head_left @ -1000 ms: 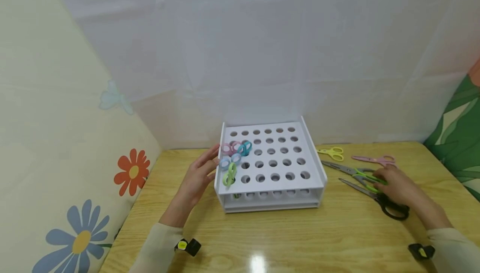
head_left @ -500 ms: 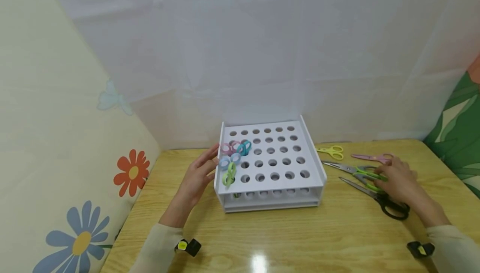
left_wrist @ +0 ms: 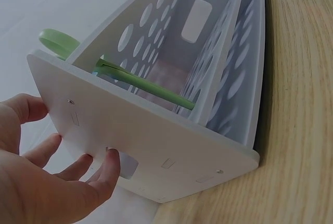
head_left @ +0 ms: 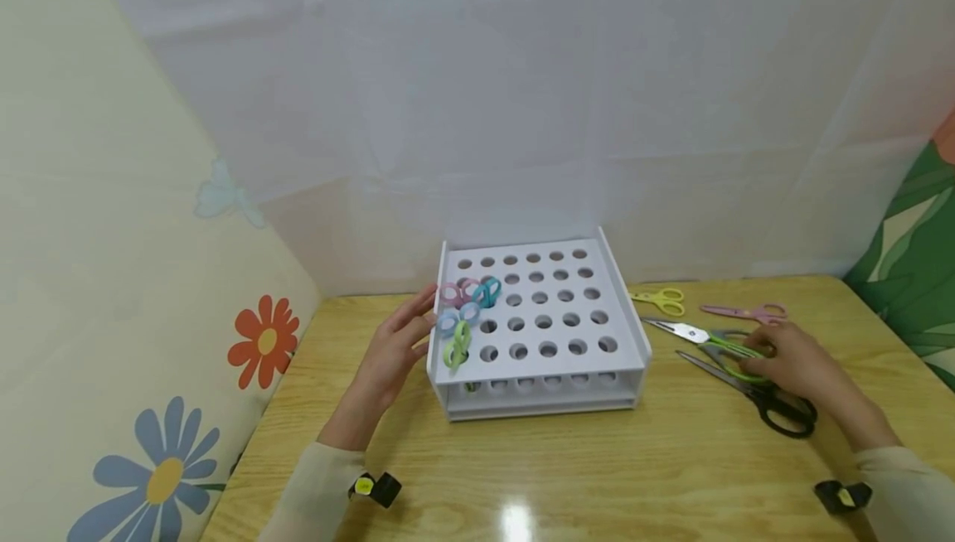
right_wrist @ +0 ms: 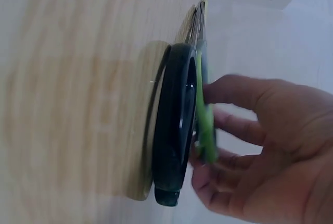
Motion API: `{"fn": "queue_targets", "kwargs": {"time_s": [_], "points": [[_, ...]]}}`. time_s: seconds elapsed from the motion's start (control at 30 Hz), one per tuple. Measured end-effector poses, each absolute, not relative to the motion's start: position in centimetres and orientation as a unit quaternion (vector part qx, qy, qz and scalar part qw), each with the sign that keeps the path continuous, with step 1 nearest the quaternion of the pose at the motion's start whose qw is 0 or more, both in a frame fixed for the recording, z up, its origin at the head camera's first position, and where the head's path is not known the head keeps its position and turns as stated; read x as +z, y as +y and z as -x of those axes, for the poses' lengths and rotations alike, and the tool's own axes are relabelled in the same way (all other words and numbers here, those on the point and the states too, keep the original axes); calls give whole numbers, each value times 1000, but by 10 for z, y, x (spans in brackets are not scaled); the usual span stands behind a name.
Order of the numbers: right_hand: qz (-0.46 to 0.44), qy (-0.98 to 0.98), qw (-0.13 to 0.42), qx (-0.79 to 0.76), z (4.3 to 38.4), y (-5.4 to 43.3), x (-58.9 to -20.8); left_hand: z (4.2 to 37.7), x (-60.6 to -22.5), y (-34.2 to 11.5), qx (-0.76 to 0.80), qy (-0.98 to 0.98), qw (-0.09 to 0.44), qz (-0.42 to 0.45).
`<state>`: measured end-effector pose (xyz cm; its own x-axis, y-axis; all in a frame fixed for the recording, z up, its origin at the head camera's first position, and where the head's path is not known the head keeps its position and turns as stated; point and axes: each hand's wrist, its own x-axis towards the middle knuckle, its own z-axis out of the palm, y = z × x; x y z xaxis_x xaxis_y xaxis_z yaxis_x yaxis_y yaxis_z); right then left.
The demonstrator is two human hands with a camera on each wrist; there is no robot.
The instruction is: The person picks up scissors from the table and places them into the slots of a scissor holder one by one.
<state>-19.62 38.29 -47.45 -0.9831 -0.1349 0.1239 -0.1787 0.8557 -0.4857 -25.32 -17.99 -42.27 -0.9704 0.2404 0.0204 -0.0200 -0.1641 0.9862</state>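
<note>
My left hand point(head_left: 388, 360) rests its fingertips against the left side panel of a white two-tier rack point(head_left: 537, 370) with rows of round holes; the left wrist view shows them near the panel's slot. Small scissors stand in the left columns: pink, teal point(head_left: 487, 293), light blue and green point(head_left: 458, 347). A green blade cover point(left_wrist: 151, 89) reaches down inside the rack. At the right, my right hand point(head_left: 798, 368) pinches the handles of green-and-grey scissors point(head_left: 694, 332), their blades pointing to the rack. Black-handled scissors point(right_wrist: 171, 125) lie right beside them on the table.
Yellow scissors point(head_left: 662, 300) and pink scissors point(head_left: 746, 313) lie behind my right hand on the wooden table point(head_left: 567, 476). A white sheet point(head_left: 477, 111) hangs behind the rack. Flower-printed walls point(head_left: 67, 235) stand at both sides.
My right hand's fingers have closed on the green-and-grey scissors' handles, and the blades have shifted and now look brighter. The left hand and rack have stayed put.
</note>
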Motion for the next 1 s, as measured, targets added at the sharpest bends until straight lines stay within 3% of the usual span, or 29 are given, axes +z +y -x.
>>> {"fn": "queue_targets", "kwargs": {"time_s": [0.2, 0.53, 0.73, 1.0], "points": [[-71, -942, 59, 323, 194, 379, -474, 253, -422, -180, 759, 639, 85, -85], [-44, -914, -20, 402, 193, 379, -473, 253, -423, -182, 760, 639, 85, -78], [-27, -912, -33, 408, 191, 381, -470, 252, -422, -181, 759, 641, 89, -70], [10, -837, -51, 544, 185, 383, -462, 253, -420, -179, 756, 644, 91, -69]]}}
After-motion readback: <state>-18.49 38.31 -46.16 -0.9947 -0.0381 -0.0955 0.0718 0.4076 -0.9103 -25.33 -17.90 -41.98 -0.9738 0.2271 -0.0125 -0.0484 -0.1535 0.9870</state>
